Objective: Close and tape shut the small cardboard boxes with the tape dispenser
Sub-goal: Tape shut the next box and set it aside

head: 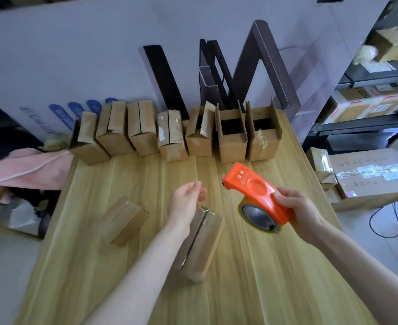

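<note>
My right hand (296, 207) grips the rear of an orange tape dispenser (255, 191) and holds it above the table, its tape roll (259, 215) underneath. A small cardboard box (201, 242) lies in front of me with its flaps folded together along a centre seam. My left hand (186, 198) hovers open just over the far end of that box, fingers relaxed. Another small box (125, 221), closed and glossy with tape, lies to the left. Several small boxes (174, 137) stand in a row along the table's far edge, some with flaps open.
The wooden table (275, 277) ends at the right, where bigger cartons (369, 177) and a cable sit on the floor beside a shelf. A pink cloth (29, 167) hangs at the left edge. A large white board and dark frames lean behind the row.
</note>
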Demonstrator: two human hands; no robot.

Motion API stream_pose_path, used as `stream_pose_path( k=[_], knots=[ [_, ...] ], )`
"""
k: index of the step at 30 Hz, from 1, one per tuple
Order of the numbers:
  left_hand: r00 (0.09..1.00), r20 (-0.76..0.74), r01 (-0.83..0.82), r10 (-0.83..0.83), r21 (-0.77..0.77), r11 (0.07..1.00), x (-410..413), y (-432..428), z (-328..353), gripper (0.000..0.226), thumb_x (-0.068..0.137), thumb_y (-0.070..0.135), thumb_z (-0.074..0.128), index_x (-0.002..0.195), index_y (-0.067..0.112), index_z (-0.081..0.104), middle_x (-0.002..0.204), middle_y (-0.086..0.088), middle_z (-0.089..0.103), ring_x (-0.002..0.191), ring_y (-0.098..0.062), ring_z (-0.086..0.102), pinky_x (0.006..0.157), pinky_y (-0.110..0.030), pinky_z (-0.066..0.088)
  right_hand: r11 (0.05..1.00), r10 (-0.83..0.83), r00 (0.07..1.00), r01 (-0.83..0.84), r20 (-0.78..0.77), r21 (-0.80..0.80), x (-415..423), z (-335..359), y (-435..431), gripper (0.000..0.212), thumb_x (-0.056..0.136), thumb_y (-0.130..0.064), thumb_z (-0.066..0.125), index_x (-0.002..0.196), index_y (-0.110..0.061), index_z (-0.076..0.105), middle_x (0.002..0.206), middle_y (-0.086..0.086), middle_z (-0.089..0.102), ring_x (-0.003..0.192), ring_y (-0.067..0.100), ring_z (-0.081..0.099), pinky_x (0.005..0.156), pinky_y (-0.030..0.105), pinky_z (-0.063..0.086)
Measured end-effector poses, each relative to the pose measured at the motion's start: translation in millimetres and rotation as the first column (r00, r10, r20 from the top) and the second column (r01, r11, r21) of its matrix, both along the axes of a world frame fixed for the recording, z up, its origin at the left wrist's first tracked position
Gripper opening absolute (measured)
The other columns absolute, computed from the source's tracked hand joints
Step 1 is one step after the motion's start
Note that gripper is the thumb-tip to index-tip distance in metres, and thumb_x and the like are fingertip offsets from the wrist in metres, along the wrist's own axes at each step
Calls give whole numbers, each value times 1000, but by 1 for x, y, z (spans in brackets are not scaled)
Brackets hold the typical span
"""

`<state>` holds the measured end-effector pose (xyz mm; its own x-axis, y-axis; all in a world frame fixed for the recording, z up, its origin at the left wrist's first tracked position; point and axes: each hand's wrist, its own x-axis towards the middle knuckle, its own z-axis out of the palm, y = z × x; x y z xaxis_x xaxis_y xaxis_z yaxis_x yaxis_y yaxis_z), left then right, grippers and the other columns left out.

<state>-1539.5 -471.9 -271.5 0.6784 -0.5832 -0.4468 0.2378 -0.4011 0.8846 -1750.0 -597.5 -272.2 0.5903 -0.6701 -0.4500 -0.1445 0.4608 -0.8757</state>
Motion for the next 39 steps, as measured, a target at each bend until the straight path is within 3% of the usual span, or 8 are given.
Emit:
stream_pose_path(
  k=[4,7,11,16,25,28,31,39],
  knots=[
    [906,-387,208,-173,52,977,19,-10,19,53,91,55,52,109,6,64,102,-10,73,88,-22,69,84,-37,55,995,70,996,-66,50,-68,9,15,9,36,73,-25,59,96,1,68,65,22,60,49,27,56,42,26,46],
    [831,-506,265,-231,-5,964,25,-10,18,39,84,48,62,90,10,67,76,-5,73,68,-15,70,64,-25,57,982,146,989,-143,10,-124,14,26,15,33,74,-24,60,93,2,67,62,25,59,45,33,55,38,32,48],
    [904,-377,225,-202,16,974,30,-13,23,7,88,11,65,82,13,61,51,2,65,39,-3,56,38,-13,40,960,188,980,-197,-60,-201,19,34,20,34,73,-26,61,94,1,68,66,20,65,51,35,57,42,36,49],
    [960,28,272,-278,131,953,40,-21,25,20,91,4,62,72,13,62,61,2,61,47,-4,52,46,-17,37,923,198,969,-235,-149,-306,32,40,27,32,74,-31,64,91,-4,69,68,14,63,56,28,60,46,38,51],
    [908,349,152,-231,238,959,85,-17,11,28,90,-1,56,69,14,64,70,-1,66,63,-12,59,64,-26,51,907,123,957,-216,-263,-361,-12,38,20,32,70,-27,64,89,-2,69,63,17,61,50,29,57,41,36,49],
    [924,318,126,-214,275,953,97,-3,-11,22,90,0,60,72,13,65,75,-4,68,67,-14,60,65,-26,53,904,67,929,-211,-363,-372,-42,28,17,17,77,-17,71,84,-1,69,62,24,60,47,35,56,39,42,50],
    [935,266,160,-234,273,949,90,1,-37,19,89,5,63,72,13,66,74,-6,70,64,-15,59,74,-36,56,858,28,861,-281,-507,-429,-49,8,18,11,86,-5,66,76,-10,69,53,11,60,43,33,58,39,46,51],
    [961,176,155,-214,301,941,88,0,-75,21,78,0,73,70,17,65,66,-1,65,65,-19,58,69,-30,48,773,-21,666,-462,-746,-434,-29,-5,25,13,82,-34,64,70,-29,62,62,-5,64,56,20,65,48,27,39]
  ],
)
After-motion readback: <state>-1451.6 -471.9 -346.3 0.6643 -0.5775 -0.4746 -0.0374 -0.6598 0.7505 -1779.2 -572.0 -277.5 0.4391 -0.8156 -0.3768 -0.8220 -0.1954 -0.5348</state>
